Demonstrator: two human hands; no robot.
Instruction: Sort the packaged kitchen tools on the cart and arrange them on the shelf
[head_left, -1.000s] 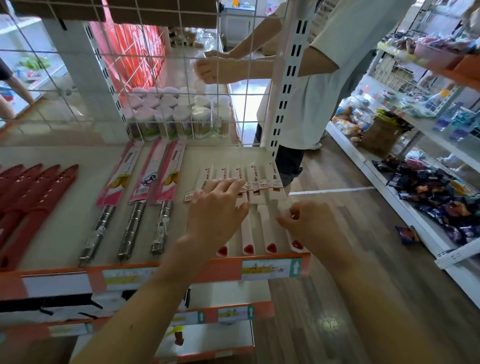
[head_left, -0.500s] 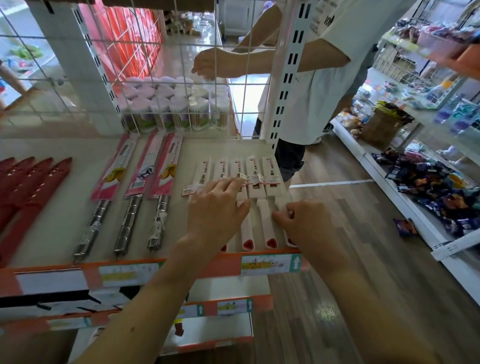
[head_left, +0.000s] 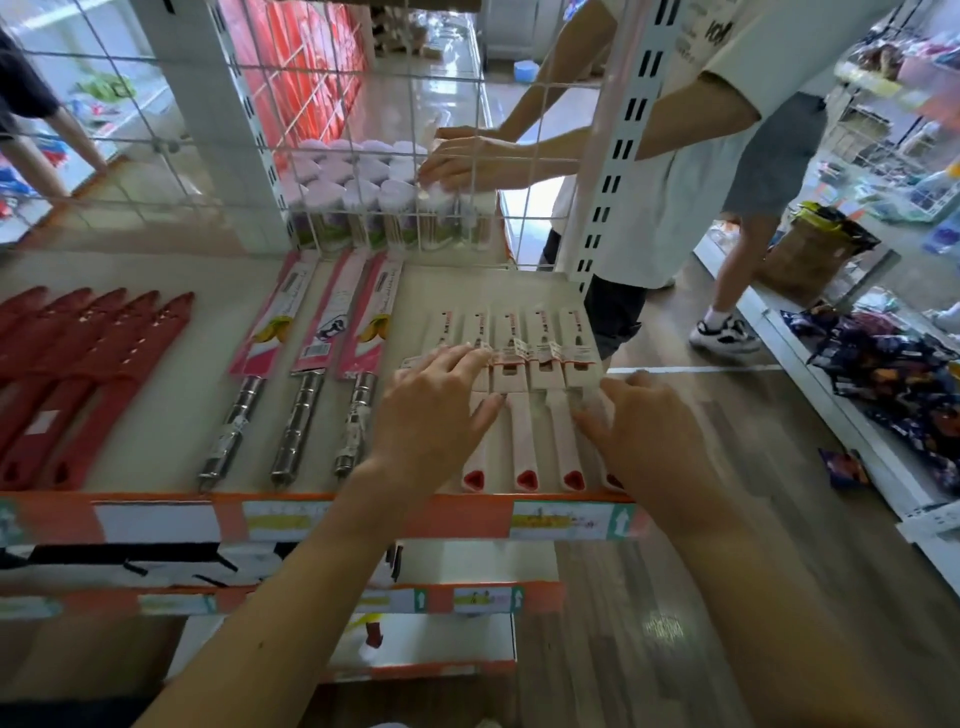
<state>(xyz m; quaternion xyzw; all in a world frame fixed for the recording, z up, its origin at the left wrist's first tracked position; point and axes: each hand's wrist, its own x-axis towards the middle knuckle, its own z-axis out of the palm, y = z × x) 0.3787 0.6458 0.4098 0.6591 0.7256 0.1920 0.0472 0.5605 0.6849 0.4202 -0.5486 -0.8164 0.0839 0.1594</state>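
Note:
Several white-handled packaged knives (head_left: 522, 415) lie side by side at the right end of the cream shelf (head_left: 156, 415). My left hand (head_left: 436, 410) rests flat on the left ones with fingers spread. My right hand (head_left: 639, 421) touches the rightmost knife with loosely extended fingers. Three steel-handled knives in pink card sleeves (head_left: 322, 332) lie to the left. Further left lie several red sheathed knives (head_left: 78, 364). The cart is not in view.
Behind the wire grid, another person's hands (head_left: 467, 161) handle purple-lidded jars (head_left: 363, 197) on the far side. That person stands at the right of the white upright (head_left: 623, 145). Snack packets (head_left: 893, 374) lie on a low shelf to the right. Lower shelves sit beneath.
My right hand's fingers have spread out along the rightmost knife. My left hand stays flat on the knives. The other person's hands have dropped onto the jars.

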